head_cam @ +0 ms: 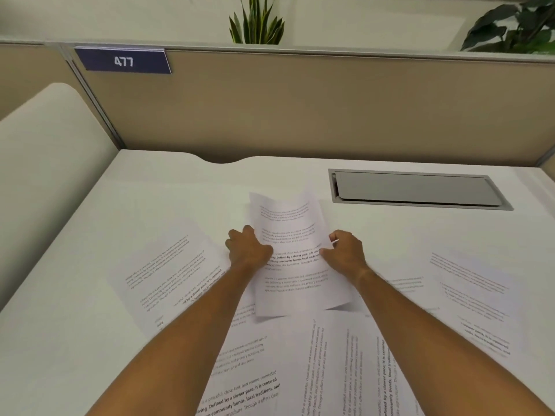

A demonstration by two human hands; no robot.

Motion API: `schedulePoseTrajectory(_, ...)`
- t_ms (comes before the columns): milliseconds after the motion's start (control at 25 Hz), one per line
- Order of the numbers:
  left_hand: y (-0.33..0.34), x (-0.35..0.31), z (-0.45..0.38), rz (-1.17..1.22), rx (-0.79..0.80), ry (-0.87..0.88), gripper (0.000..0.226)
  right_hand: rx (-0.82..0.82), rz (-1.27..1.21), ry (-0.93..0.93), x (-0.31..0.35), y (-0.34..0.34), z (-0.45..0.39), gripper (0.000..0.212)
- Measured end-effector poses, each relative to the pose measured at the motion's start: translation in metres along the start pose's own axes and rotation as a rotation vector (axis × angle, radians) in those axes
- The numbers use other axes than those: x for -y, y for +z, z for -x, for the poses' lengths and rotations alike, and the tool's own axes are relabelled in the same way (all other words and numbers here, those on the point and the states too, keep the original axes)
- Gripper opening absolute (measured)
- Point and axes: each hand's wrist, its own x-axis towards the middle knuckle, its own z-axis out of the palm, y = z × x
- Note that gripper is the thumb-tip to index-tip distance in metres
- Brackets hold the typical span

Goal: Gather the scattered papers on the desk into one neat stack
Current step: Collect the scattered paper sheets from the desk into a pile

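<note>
White printed sheet (289, 253) lifted off table (90, 325), left hand (247, 250) grip closed on its left edge, right hand (345, 250) grip pinching its right edge, loose papers (330, 355) beneath.

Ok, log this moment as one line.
stage: gathering | left hand: gripping held sheets | right hand: gripping same sheets | loose papers: scattered on desk | stack: unfinished

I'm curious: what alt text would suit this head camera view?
Two bare hands, left hand and right hand, grip a printed sheet by its side edges above a white desk strewn with other printed sheets.
</note>
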Motion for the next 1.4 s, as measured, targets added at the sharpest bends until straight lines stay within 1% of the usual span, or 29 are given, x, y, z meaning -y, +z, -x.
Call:
schedulePoseTrajectory(80,0.004,-0.009,-0.001,-0.020,0.002,-0.029,0.049,-0.004,0.163,0.028,0.002,0.005,-0.009,0.042)
schedulePoseTrajectory(160,0.007,-0.015,-0.004,0.005,-0.001,-0.066,0.051,0.013,0.199,0.085,0.005,0.009,-0.013,0.059)
schedulePoseTrajectory(240,0.008,-0.018,-0.006,0.078,0.016,-0.103,0.052,0.011,0.168,0.094,0.007,0.011,-0.016,0.064)
schedulePoseTrajectory(320,0.006,-0.018,-0.006,0.196,0.025,-0.095,0.046,0.008,0.112,0.095,0.007,0.013,-0.019,0.064)
schedulePoseTrajectory(440,0.001,-0.017,-0.004,0.379,-0.062,0.047,0.026,-0.011,-0.108,0.127,0.005,0.011,-0.022,0.066)
schedulePoseTrajectory(520,-0.009,-0.022,0.003,0.478,-0.105,0.193,0.029,-0.008,-0.297,0.165,0.007,0.005,-0.024,0.075)
schedulePoseTrajectory(600,-0.025,-0.030,0.012,0.577,-0.101,0.328,0.041,0.037,-0.510,0.162,0.014,-0.002,-0.027,0.083)
schedulePoseTrajectory(680,-0.040,-0.037,0.016,0.650,-0.098,0.442,0.053,0.089,-0.715,0.100,0.023,-0.012,-0.029,0.078)
schedulePoseTrajectory(760,-0.056,-0.043,0.018,0.706,-0.125,0.516,0.058,0.062,-0.866,0.000,0.033,-0.023,-0.029,0.063)
schedulePoseTrajectory(840,-0.070,-0.047,0.020,0.736,-0.193,0.556,0.055,-0.007,-0.943,-0.104,0.044,-0.035,-0.023,0.046)
schedulePoseTrajectory(960,-0.088,-0.051,0.031,0.744,-0.255,0.577,0.044,-0.042,-0.979,-0.233,0.059,-0.050,-0.010,0.028)
schedulePoseTrajectory(1040,-0.095,-0.049,0.035,0.765,-0.251,0.561,0.034,-0.051,-0.965,-0.319,0.066,-0.058,-0.004,0.025)
schedulePoseTrajectory(1160,-0.095,-0.037,0.040,0.799,-0.212,0.524,0.029,-0.016,-0.860,-0.399,0.063,-0.059,0.003,0.033)
schedulePoseTrajectory(1280,-0.076,-0.017,0.045,0.730,-0.098,0.460,0.031,0.031,-0.679,-0.355,0.041,-0.042,0.010,0.038)
schedulePoseTrajectory(1400,-0.067,-0.009,0.048,0.690,-0.047,0.387,0.026,0.056,-0.608,-0.331,0.028,-0.032,0.017,0.035)
